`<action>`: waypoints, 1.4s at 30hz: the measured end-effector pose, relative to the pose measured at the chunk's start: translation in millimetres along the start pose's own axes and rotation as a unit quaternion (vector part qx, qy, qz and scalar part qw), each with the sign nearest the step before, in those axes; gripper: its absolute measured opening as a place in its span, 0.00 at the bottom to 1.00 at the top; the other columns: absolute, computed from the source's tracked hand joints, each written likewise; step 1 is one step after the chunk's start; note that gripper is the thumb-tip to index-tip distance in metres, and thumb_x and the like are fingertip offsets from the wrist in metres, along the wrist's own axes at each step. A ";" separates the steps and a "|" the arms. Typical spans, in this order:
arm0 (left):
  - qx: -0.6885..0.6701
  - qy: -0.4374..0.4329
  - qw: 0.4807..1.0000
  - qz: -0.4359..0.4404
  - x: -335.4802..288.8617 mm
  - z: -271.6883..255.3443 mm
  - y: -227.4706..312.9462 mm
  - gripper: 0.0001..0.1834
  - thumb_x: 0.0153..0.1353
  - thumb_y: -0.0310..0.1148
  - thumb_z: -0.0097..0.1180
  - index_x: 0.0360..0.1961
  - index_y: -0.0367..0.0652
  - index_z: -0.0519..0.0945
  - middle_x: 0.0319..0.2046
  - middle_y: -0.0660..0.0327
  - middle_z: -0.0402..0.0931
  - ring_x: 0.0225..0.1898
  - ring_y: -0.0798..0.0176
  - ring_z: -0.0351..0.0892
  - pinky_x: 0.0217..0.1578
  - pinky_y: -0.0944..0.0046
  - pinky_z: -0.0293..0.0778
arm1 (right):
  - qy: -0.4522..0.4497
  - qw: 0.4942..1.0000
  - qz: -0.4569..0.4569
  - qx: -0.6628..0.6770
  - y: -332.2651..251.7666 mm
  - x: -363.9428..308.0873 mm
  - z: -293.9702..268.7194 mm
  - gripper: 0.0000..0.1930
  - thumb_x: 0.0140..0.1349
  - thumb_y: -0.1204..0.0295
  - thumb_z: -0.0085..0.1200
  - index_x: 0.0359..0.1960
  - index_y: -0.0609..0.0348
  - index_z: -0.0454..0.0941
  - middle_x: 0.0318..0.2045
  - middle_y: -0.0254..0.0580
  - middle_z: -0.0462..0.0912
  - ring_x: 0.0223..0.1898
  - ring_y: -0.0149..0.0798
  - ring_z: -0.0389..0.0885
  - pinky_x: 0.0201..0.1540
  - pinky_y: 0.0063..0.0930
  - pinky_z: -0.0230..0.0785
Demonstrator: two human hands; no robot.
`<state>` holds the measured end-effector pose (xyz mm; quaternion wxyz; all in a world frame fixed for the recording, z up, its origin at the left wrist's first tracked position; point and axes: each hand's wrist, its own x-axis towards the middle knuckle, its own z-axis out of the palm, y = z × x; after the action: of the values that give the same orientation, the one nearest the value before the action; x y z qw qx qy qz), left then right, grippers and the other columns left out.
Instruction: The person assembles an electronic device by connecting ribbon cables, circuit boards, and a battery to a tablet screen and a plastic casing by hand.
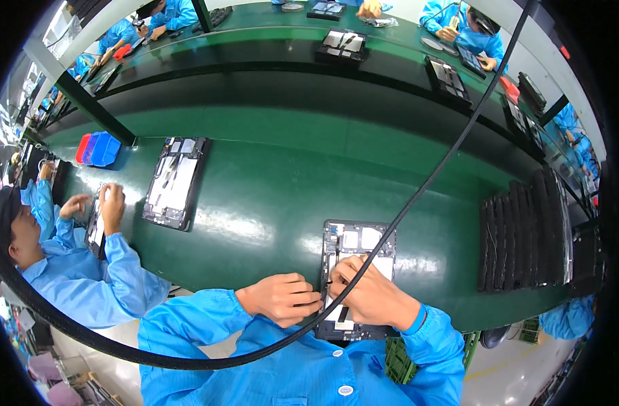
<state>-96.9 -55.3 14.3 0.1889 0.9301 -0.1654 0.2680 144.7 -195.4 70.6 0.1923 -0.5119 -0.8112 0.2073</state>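
Observation:
An opened tablet (350,237) lies on the green bench right in front of me, its pale battery panels and dark inner frame showing. My left hand (282,299) rests at the tablet's left edge, fingers loosely stretched toward it, with nothing visible in them. Over the middle of the tablet, my right hand (367,291) is bent down with its fingers pinched together. What they hold, if anything, is hidden by the hand and by a black cable crossing the view. A short dark strip shows on the tablet just below those fingers.
Another opened tablet (174,183) lies to the left, near blue and red bins (101,149). Dark tablets or casings (519,233) stand in a row at right. A black cable (431,176) sweeps across the view. A co-worker (86,271) sits at left; a shelf (269,65) runs behind.

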 end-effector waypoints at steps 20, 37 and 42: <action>-0.002 -0.040 0.996 0.075 -2.2 -11.6 -10.2 0.21 0.61 0.39 0.60 0.51 0.40 0.89 0.52 0.58 0.87 0.40 0.62 0.84 0.44 0.60 0.80 | -0.007 0.995 0.001 -0.096 -14.2 -1.3 -2.0 0.13 0.53 0.74 0.65 0.41 0.56 0.82 0.46 0.39 0.79 0.55 0.46 0.76 0.65 0.46 0.68; -0.030 -0.015 0.990 0.135 7.8 -1.5 -26.5 0.13 0.66 0.37 0.60 0.45 0.39 0.86 0.43 0.59 0.85 0.39 0.61 0.83 0.46 0.59 0.82 | 0.153 0.974 -0.026 -0.163 7.5 9.9 25.1 0.12 0.55 0.71 0.62 0.42 0.55 0.83 0.35 0.36 0.79 0.45 0.42 0.81 0.59 0.45 0.74; -0.039 0.002 0.990 0.135 7.3 -2.0 -28.3 0.12 0.60 0.37 0.63 0.37 0.39 0.85 0.43 0.55 0.86 0.40 0.57 0.84 0.44 0.57 0.80 | 0.157 0.977 -0.014 -0.141 8.0 7.9 26.7 0.13 0.54 0.73 0.63 0.42 0.54 0.83 0.36 0.36 0.79 0.46 0.44 0.80 0.58 0.45 0.73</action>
<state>-80.3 -31.2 12.5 0.1875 0.8908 -0.2993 0.2858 133.5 -188.7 44.6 0.2462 -0.5483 -0.7992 0.0049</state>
